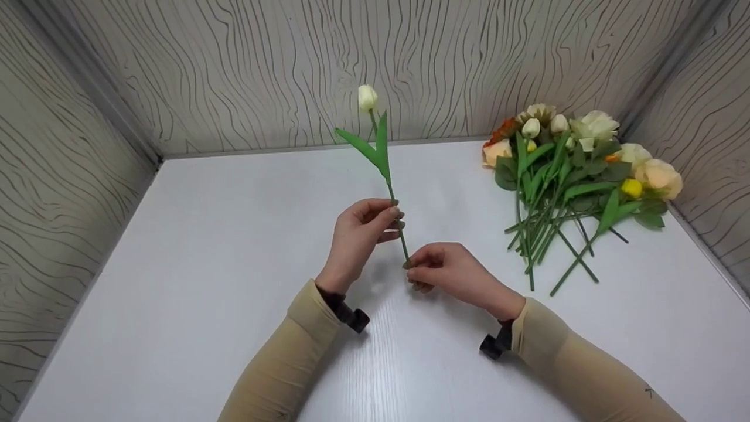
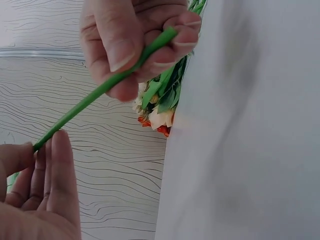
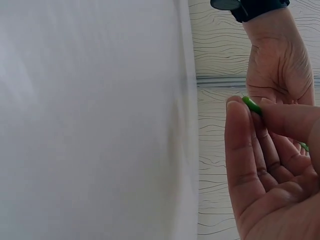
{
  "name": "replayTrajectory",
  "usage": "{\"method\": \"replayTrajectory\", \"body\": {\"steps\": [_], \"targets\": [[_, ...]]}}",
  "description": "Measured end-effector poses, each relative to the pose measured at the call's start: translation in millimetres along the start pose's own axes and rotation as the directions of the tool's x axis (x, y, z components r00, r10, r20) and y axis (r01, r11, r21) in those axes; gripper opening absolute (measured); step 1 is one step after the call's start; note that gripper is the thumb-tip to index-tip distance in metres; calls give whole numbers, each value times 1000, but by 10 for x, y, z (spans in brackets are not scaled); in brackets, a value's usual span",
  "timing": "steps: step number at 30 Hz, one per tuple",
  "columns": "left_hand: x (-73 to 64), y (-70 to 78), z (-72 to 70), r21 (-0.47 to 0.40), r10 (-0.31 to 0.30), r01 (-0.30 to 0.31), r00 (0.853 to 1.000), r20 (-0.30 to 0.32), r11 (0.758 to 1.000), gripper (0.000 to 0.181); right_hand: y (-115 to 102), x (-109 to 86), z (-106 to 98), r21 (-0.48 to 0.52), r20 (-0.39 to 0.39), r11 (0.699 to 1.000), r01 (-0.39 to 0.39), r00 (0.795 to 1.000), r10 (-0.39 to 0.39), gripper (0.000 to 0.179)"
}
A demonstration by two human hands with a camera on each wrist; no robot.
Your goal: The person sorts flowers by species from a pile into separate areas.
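A white tulip (image 1: 367, 98) with two long green leaves stands tilted above the white table, its bloom toward the back wall. My left hand (image 1: 360, 237) pinches the stem (image 2: 85, 102) about midway, below the leaves. At the lower end, my right hand (image 1: 454, 272) pinches the stem between thumb and fingers. In the right wrist view the cut tip of the stem (image 3: 251, 104) pokes out just past the right thumb and index finger. The left wrist view shows the stem running from the left fingers to the right hand (image 2: 142, 45).
A pile of artificial flowers (image 1: 586, 170) lies at the table's back right, with white, peach, yellow and orange blooms and green stems pointing forward. Wood-patterned panels (image 1: 281, 70) enclose the white table (image 1: 176, 264) at the back and sides.
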State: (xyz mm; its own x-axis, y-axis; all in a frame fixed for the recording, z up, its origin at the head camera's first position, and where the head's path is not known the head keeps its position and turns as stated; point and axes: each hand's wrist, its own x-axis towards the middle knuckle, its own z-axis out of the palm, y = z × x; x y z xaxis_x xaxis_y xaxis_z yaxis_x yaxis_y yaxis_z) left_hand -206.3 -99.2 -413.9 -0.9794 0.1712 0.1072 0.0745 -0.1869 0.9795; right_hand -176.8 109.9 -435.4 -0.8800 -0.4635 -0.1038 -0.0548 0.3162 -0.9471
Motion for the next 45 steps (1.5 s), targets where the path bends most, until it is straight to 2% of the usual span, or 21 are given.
{"method": "replayTrajectory", "body": {"steps": [6, 10, 13, 15, 16, 17, 19, 21, 23, 25, 26, 28, 31, 35, 39, 45], "targets": [[-11, -23, -11, -19, 2, -2, 1000, 0, 1000, 26, -19, 12, 15, -15, -4, 1000, -4, 1000, 4, 21], [-25, 17, -77, 23, 5, -5, 1000, -3, 1000, 24, -50, 28, 21, -13, 11, 1000, -5, 1000, 5, 25], [-37, 102, -238, 113, -1, 3, 1000, -19, 994, 21, -76, 34, -17, 11, -4, 1000, 0, 1000, 0, 31], [-20, 185, -435, 197, -33, 41, 999, -41, 980, 19, -88, 30, -72, 19, -25, 1000, 3, 1000, -2, 35], [-10, 235, -562, 252, -56, 69, 997, -57, 965, 19, -92, 23, -105, 21, -36, 1000, 5, 999, -4, 37], [2, 282, -711, 312, -82, 102, 994, -78, 945, 19, -99, 15, -140, 27, -47, 1000, 3, 999, -2, 37], [21, 366, -1067, 443, -121, 166, 984, -127, 881, 22, -108, -1, -204, 26, -65, 1000, 5, 998, -3, 37], [5, 432, -1473, 581, -137, 222, 973, -187, 783, 27, -110, -14, -253, 29, -75, 1000, 9, 997, -7, 36], [-62, 466, -1878, 693, -116, 262, 961, -250, 671, 31, -106, -20, -283, 31, -83, 999, 12, 997, -9, 36], [-164, 491, -2237, 768, -89, 299, 949, -304, 566, 33, -98, -23, -300, 33, -85, 999, 11, 996, -8, 34], [-221, 499, -2388, 791, -78, 319, 941, -328, 522, 34, -95, -23, -305, 33, -84, 999, 11, 996, -8, 34], [-334, 502, -2628, 816, -62, 351, 929, -365, 458, 34, -88, -23, -310, 32, -80, 999, 10, 997, -7, 34], [-442, 482, -2846, 826, -64, 393, 913, -403, 404, 33, -85, -29, -312, 38, -78, 999, 8, 997, -5, 34], [-447, 441, -2926, 833, -77, 413, 906, -415, 367, 32, -79, -42, -319, 50, -91, 999, 11, 996, -7, 35], [-406, 408, -2893, 839, -71, 419, 904, -422, 347, 30, -71, -34, -318, 49, -99, 999, 9, 995, -4, 35], [-406, 357, -2920, 834, -72, 430, 899, -433, 346, 30, -81, -1, -297, 41, -91, 999, -6, 996, 10, 33]]}}
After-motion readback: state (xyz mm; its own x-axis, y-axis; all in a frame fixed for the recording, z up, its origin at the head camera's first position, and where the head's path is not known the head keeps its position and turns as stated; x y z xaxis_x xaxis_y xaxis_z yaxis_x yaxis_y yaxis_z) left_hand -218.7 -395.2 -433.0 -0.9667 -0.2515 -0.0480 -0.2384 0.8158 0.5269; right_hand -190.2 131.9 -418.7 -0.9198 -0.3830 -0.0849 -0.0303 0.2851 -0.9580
